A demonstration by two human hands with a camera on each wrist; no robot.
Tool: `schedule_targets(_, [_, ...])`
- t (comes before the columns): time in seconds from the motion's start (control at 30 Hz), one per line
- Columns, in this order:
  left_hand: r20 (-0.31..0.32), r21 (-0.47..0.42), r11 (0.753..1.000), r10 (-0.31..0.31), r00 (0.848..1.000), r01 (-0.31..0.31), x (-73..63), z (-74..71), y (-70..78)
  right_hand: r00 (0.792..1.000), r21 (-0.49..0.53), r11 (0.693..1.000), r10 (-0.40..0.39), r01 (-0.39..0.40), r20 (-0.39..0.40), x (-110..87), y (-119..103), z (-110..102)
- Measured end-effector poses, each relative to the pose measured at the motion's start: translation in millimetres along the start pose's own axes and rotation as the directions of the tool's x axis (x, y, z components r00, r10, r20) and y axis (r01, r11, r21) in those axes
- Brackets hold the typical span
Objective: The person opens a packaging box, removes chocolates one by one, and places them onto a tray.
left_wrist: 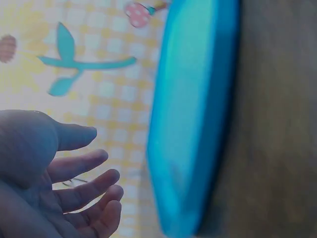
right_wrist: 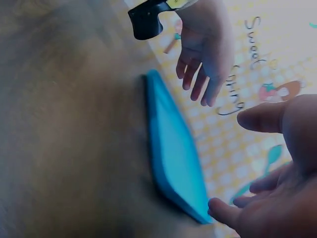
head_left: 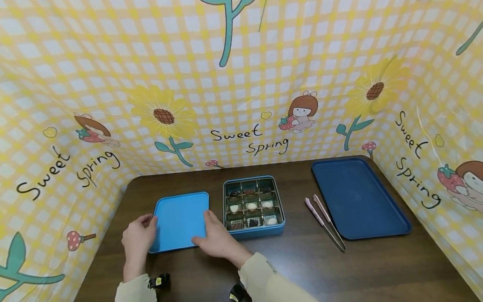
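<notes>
One checked cloth rises round the workspace, its head-view part printed with "Sweet Spring" three times and three girls with strawberries. Before it stands one brown table.

One dark blue tray lies at the table's right. One light blue lid lies flat on the table at the left, between the two hands. One blue box, just right of the lid, has nine compartments in three rows of three.

The left hand is at the lid's left edge, the right hand at its right edge. In the head view both seem to meet the lid; the left wrist view instead shows a gap there, with the left fingers loosely stretched and holding nothing. The right wrist view shows the right hand spread wide, thumb well away from the fingers, one fingertip overlapping the lid's corner; I cannot tell whether it touches. Both wrist views show the lid's deep side, which the head view hardly does.

One pair of tongs lies between box and tray, visible only from the head. So are the box's nine small pieces, one per compartment, four of them pale.
</notes>
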State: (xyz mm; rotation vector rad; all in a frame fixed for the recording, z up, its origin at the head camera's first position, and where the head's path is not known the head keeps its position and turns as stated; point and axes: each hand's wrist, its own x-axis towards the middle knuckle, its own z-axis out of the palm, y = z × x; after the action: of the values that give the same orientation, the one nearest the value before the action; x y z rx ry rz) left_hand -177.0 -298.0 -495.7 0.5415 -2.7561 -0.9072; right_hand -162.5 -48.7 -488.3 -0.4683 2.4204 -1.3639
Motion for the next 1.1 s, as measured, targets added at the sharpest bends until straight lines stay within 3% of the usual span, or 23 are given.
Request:
schedule_targets(0.3, [-0.052, -0.017, 0.989, 0.147, 0.988, -0.148, -13.4, -18.1, 47.0, 0.984, -0.034, 0.989, -0.144, 0.141, -0.109, -12.8, -15.8, -41.4])
schedule_targets(0.47, [-0.026, -0.148, 0.972, 0.181, 0.983, -0.183, -21.0, -15.5, 78.4, 0.957, -0.079, 0.982, -0.186, 0.172, -0.223, -15.1, -12.2, -62.6])
schedule_targets(0.7, [0.124, -0.359, 0.921, 0.209, 0.970, -0.152, -29.8, 9.0, 111.1, 0.914, -0.027, 0.982, -0.186, 0.189, -0.361, -21.1, 6.4, -89.5])
schedule_targets(0.87, [0.189, -0.408, 0.905, 0.213, 0.959, -0.121, -34.2, 31.3, 123.6, 0.861, -0.064, 0.982, -0.188, 0.179, -0.473, -29.4, 22.9, -114.0])
schedule_targets(1.1, [0.239, -0.437, 0.894, 0.220, 0.946, -0.098, -38.6, 58.7, 131.9, 0.813, -0.077, 0.991, -0.131, 0.106, -0.567, -45.2, 48.7, -154.2])
